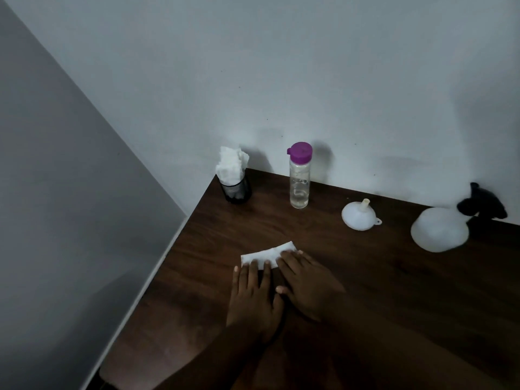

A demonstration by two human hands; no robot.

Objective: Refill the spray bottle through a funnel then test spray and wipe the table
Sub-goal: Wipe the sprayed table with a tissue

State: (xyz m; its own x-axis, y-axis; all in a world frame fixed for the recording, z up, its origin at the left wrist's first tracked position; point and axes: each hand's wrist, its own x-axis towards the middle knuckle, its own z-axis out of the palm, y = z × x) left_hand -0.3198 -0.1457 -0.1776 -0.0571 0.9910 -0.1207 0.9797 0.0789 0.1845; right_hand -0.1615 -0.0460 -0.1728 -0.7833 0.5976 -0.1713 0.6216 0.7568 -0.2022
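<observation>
While your left hand [253,299] and right hand [306,285] lie side by side at lower centre of the frame, both are flat, fingers straight and together, pressing down on a folded white tissue [264,253]. Neither hand curls round it. Your fingertips cover its near edge; its far edge and left corner show beyond them. The left thumb rests against the side of the right hand.

The tissue lies on a dark wooden table [380,277]. A band of bare wood runs between the tissue and the items standing along the back. A wider stretch of bare wood opens to the right of your right hand, toward the lower right of the frame.

The table's left edge [157,277] runs on a diagonal from upper centre down to the lower left, with a strip of wood between it and your left hand. Its rear edge meets the pale wall [281,80].

Along the rear edge, from left to right:
- a black mesh cup [235,191] stuffed with white tissues [232,164], at the table's corner;
- a clear bottle [299,184] with a purple cap, upright, liquid low in it;
- a white funnel [358,216], mouth down, spout up;
- the spray bottle [439,229], with a translucent body and black trigger head, at the right edge of the frame, well apart from both hands.
</observation>
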